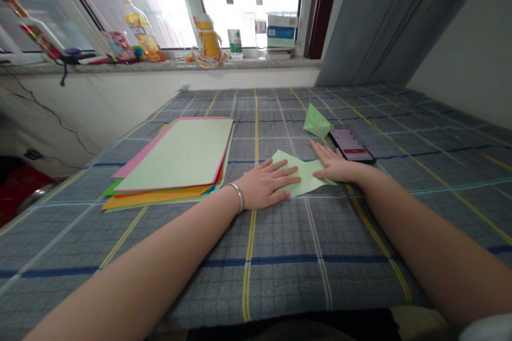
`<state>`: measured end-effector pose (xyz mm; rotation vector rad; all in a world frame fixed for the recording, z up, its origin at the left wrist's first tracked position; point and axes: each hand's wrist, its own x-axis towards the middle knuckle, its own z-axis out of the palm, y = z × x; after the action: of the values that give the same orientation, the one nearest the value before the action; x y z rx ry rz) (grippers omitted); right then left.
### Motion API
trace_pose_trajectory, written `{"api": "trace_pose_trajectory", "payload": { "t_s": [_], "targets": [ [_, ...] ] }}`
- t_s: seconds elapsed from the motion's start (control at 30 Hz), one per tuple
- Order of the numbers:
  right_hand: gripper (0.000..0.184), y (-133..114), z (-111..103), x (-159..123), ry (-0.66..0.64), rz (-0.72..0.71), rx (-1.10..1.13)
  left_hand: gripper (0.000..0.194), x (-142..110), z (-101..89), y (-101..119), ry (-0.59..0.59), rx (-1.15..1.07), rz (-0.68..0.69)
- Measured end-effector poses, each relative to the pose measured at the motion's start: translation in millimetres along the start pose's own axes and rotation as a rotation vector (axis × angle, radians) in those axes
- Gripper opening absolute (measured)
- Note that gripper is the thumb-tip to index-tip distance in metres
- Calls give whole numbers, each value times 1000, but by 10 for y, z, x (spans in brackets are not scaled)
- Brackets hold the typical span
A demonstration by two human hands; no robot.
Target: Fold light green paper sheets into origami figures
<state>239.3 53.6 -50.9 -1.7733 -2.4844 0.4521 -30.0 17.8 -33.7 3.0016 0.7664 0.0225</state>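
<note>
A partly folded sheet of light green paper [303, 170] lies on the checked cloth in front of me, its edges angled and creases faintly showing. My left hand [269, 184], with a silver bangle at the wrist, rests flat on the paper's left side, fingers spread. On its right side lies my right hand [332, 162], fingers stretched out and pressing down on the edge. Both palms hide parts of the sheet. Just beyond my right hand stands a folded green paper shape [316, 122] with a pointed top.
A phone [352, 144] lies right of the folded shape. To the left is a stack of coloured paper [180, 154], pale green on top. Bottles, a yellow cup [208, 37] and boxes [281, 30] line the windowsill [168, 67] behind the cloth-covered surface [280, 287].
</note>
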Motion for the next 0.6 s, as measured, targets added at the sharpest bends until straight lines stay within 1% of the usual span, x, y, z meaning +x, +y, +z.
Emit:
{"api": "trace_pose_trajectory", "payload": {
  "t_s": [0.13, 0.27, 0.4, 0.6],
  "targets": [
    [100, 29, -12, -12, -13, 4, 15, 49, -37, -3, -23, -8, 5, 5],
    [99, 20, -46, -36, -16, -41, 70, 48, -104, -36, -42, -9, 19, 7],
    [100, 33, -49, -40, -1, -55, 110, 45, -205, -113, -40, -26, 43, -15],
    [102, 75, -36, -28, 8, -77, 114, 36, -409, -277, -66, -42, 71, -107]
  ]
}}
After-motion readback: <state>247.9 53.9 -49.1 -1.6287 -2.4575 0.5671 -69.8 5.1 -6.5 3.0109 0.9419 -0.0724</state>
